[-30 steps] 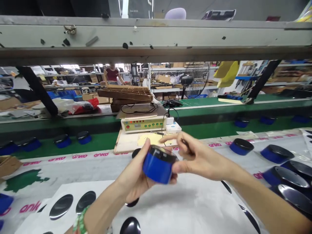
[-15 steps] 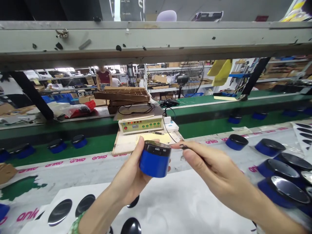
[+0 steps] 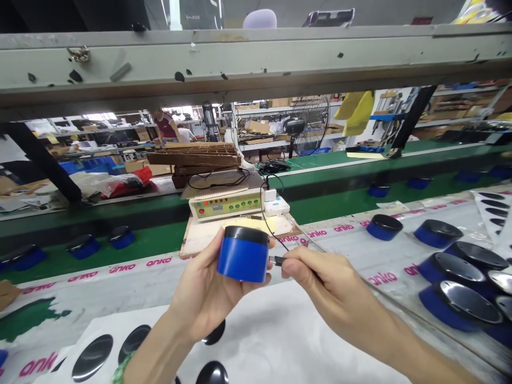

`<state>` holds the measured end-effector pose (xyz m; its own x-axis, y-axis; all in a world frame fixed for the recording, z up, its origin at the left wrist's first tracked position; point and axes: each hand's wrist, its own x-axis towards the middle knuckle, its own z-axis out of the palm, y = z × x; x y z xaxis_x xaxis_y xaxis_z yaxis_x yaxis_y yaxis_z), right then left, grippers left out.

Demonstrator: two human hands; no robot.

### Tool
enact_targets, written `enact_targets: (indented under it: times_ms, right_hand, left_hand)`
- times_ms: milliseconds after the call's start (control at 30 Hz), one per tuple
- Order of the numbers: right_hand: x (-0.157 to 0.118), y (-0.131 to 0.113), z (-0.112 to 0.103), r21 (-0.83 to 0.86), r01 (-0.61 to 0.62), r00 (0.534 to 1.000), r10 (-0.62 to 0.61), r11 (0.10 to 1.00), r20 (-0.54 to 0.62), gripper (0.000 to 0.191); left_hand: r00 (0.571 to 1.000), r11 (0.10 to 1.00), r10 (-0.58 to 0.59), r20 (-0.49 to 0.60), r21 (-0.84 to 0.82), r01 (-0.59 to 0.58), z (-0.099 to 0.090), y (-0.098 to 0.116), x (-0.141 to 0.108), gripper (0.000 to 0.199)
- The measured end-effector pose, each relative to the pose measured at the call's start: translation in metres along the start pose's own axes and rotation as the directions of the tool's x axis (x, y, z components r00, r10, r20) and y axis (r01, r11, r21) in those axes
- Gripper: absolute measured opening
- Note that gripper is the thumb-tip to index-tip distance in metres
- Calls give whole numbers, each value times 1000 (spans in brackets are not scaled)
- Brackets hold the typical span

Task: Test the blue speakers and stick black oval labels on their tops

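My left hand (image 3: 208, 288) is wrapped round a blue round device (image 3: 242, 258) with a black top rim, held up over the bench. Its plain blue side faces me. Between the thumb and fingers of my right hand (image 3: 324, 282) is a black cable plug (image 3: 277, 260) with a metal tip that points left at the device's right side. Whether the tip touches the device I cannot tell. A thin black cable (image 3: 276, 237) runs behind the hands from a white adapter (image 3: 270, 196).
Several more blue devices (image 3: 456, 266) stand at right, others on the green belt (image 3: 320, 205). Black oval stickers (image 3: 93, 357) lie on white sheets at front left. Behind my hands is a test box (image 3: 226, 207) on a wooden board. A grey shelf beam (image 3: 256, 58) crosses overhead. A person (image 3: 167, 128) stands far behind.
The device has turned in my left hand, so its ON/OFF marking no longer shows. My right hand has moved down and left, bringing the plug close to the device's side.
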<state>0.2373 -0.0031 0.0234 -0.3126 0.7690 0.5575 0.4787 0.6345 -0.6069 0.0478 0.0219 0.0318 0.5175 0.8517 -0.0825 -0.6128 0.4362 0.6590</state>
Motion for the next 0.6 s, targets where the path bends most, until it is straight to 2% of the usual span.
enact_targets:
  times_ms: [67, 200, 400, 500, 600]
  right_hand:
    - [1, -1, 1, 7, 14, 1000, -14, 1000, -4, 32]
    - [0, -3, 2, 19, 22, 1000, -22, 1000, -1, 32]
    - [-2, -8, -1, -17, -33, 999, 33, 999, 11, 33]
    - [-5, -13, -5, -78, -56, 998, 59, 995, 33, 32]
    - [-7, -12, -5, -86, -46, 998, 49, 995, 38, 31]
  left_hand:
    - [1000, 999, -28, 7, -21, 28, -1, 0, 0, 42]
    - [998, 999, -39, -47, -26, 37, -2, -3, -2, 51]
    - [977, 971, 138, -163, 219, -100, 1, -12, -8, 52]
    - [959, 894, 245, -143, 416, -166, 2, -16, -9, 61]
    - [928, 725, 372, -25, 632, -274, 1, -17, -10, 64]
